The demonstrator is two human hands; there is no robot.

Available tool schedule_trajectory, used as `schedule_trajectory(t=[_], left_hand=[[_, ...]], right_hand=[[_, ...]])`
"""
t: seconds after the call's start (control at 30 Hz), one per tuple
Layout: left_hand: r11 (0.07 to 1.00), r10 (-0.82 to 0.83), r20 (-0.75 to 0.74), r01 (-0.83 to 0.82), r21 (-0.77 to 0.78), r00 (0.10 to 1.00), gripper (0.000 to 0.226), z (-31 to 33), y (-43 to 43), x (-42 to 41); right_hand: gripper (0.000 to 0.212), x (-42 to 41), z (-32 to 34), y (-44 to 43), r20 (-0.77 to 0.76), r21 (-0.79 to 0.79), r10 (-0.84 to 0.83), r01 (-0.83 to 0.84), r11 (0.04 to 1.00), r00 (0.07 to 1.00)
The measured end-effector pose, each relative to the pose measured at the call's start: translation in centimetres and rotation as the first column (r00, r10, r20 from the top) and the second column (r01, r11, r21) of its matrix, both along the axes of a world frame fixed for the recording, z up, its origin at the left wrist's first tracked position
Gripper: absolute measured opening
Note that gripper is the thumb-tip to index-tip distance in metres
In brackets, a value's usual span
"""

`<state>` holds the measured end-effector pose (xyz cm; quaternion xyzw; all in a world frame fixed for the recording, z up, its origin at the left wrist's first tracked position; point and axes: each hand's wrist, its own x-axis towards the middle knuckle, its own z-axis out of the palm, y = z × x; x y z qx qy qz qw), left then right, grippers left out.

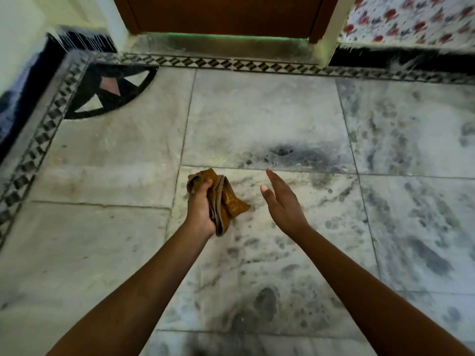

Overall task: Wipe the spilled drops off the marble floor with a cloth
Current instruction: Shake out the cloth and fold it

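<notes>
My left hand is closed around a bunched mustard-brown patterned cloth, held above the floor at mid-frame. My right hand floats just to the right of the cloth, palm turned toward it, fingers straight and apart, holding nothing. Below both hands lies the white and grey marble floor. A small dark wet-looking spot sits on the slab beyond my hands. Dark grey mottling covers the slabs to the right, so I cannot tell drops from veining there.
A black-and-white checkered inlay border runs along the far side and down the left. A black fan-shaped inlay fills the far left corner. A brown door with a stone threshold stands ahead; flowered fabric hangs at the far right.
</notes>
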<state>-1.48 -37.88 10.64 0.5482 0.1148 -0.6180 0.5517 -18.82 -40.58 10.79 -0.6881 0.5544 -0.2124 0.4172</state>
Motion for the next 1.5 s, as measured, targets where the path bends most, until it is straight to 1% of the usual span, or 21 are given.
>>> schedule_trajectory(t=[0.07,0.13,0.23,0.33,0.37,0.47,0.53,0.63,0.73,0.77,0.8,0.83,0.93,1.03,1.1,1.17,1.2,1.27,1.37,1.43,1.5], left_hand=[[1.0,0.028,0.005,-0.028,0.013,1.0,0.042,3.4,0.3,0.3],[0.999,0.051,0.05,-0.051,0.008,0.997,0.042,8.2,0.2,0.8],[0.995,0.09,0.08,-0.086,-0.051,0.993,0.043,16.4,0.5,1.3],[0.993,0.109,0.102,-0.105,-0.05,0.989,0.038,26.6,1.0,1.7],[0.993,0.108,0.097,-0.103,-0.05,0.989,0.035,29.1,1.2,1.5],[0.991,0.121,0.113,-0.114,-0.065,0.986,0.035,40.5,2.6,1.6],[0.992,0.114,0.156,-0.104,-0.07,0.981,0.038,48.6,3.9,1.6],[0.999,0.054,0.244,-0.05,-0.022,0.968,0.036,59.7,6.6,0.7],[1.0,0.015,0.306,-0.012,-0.013,0.952,0.037,66.7,9.1,-0.5],[1.0,0.026,0.321,-0.02,-0.02,0.947,0.038,68.7,10.0,-1.1],[0.999,0.034,0.339,-0.022,-0.041,0.94,0.04,70.1,10.9,-1.7],[0.995,0.08,0.349,-0.053,-0.086,0.934,0.042,71.8,12.6,-3.1],[0.99,0.125,0.474,-0.077,-0.12,0.872,0.039,74.9,13.9,-5.0],[0.985,0.153,0.579,-0.079,-0.152,0.801,0.041,77.9,15.8,-7.6],[0.98,0.161,0.637,-0.046,-0.193,0.754,0.044,79.5,16.5,-8.9],[0.975,0.156,0.686,-0.001,-0.22,0.711,0.038,81.2,17.2,-10.4],[0.973,0.149,0.699,0.022,-0.229,0.699,0.039,82.1,17.4,-11.0],[0.968,0.116,0.711,0.081,-0.237,0.694,0.048,83.6,18.0,-12.1],[0.96,0.13,0.707,0.09,-0.265,0.695,0.055,86.0,18.5,-12.8],[0.953,0.134,0.706,0.105,-0.285,0.695,0.05,87.1,18.3,-12.6],[0.942,0.121,0.719,0.149,-0.3,0.684,0.042,88.1,18.5,-12.7]], right_hand=[[0.052,0.6,3.9,-0.1,0.013,0.019,0.003,-0.003,1.0,1.0],[0.052,1.1,8.8,-0.2,0.044,0.057,-0.003,0.001,0.998,0.999],[0.054,1.5,16.6,0.2,0.07,0.101,0.013,-0.02,0.995,0.997],[0.053,1.5,26.1,0.7,0.08,0.1,0.018,-0.026,0.995,0.997],[0.052,1.5,28.0,1.0,0.092,0.1,0.015,-0.024,0.995,0.996],[0.052,1.0,38.7,2.3,0.103,0.065,0.004,-0.011,0.998,0.995],[0.052,0.3,46.6,3.5,0.118,0.038,-0.007,0.002,0.999,0.993],[0.053,-1.6,56.4,6.2,0.138,0.003,0.005,-0.006,1.0,0.99],[0.053,-2.9,61.9,8.3,0.161,-0.034,0.02,-0.015,0.999,0.987],[0.053,-3.7,63.8,8.9,0.181,-0.046,0.025,-0.017,0.999,0.983],[0.053,-4.2,64.9,9.5,0.21,-0.046,0.024,-0.015,0.999,0.977],[0.053,-5.7,66.6,10.6,0.229,-0.057,0.061,-0.049,0.997,0.972],[0.054,-7.1,69.0,10.7,0.255,-0.091,0.126,-0.106,0.99,0.959],[0.058,-9.4,72.2,11.0,0.202,-0.192,0.212,-0.173,0.966,0.956],[0.058,-10.1,74.1,11.1,0.187,-0.236,0.233,-0.186,0.954,0.954],[0.057,-10.2,75.8,11.8,0.205,-0.226,0.245,-0.198,0.954,0.948],[0.057,-10.1,76.6,12.2,0.219,-0.22,0.26,-0.212,0.952,0.94],[0.057,-9.8,78.5,13.1,0.254,-0.201,0.33,-0.284,0.937,0.909],[0.058,-9.5,81.1,13.8,0.266,-0.178,0.435,-0.399,0.899,0.861],[0.056,-9.6,81.9,13.7,0.279,-0.144,0.421,-0.396,0.907,0.863],[0.042,-9.9,82.1,13.4,0.271,-0.163,0.373,-0.339,0.927,0.888]])
